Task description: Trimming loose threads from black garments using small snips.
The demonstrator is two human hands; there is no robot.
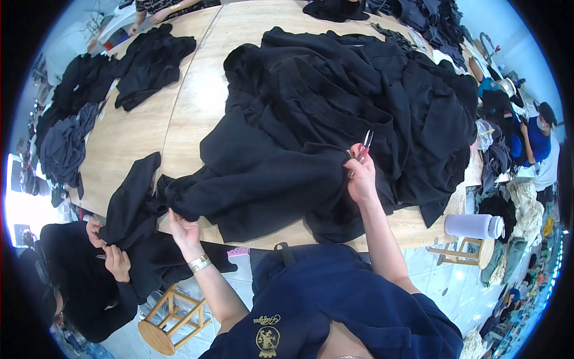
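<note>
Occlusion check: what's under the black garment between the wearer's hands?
At the edges of the black garment, wooden table and more black fabric show; what its body covers can't be seen.

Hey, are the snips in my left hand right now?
No, the snips are in your right hand, with their blades pointing up and away from you over the black clothes.

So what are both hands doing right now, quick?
Left hand: touching the black cloth; can't tell if it's gripping.
Right hand: closed, holding little red-handled scissors.
</note>
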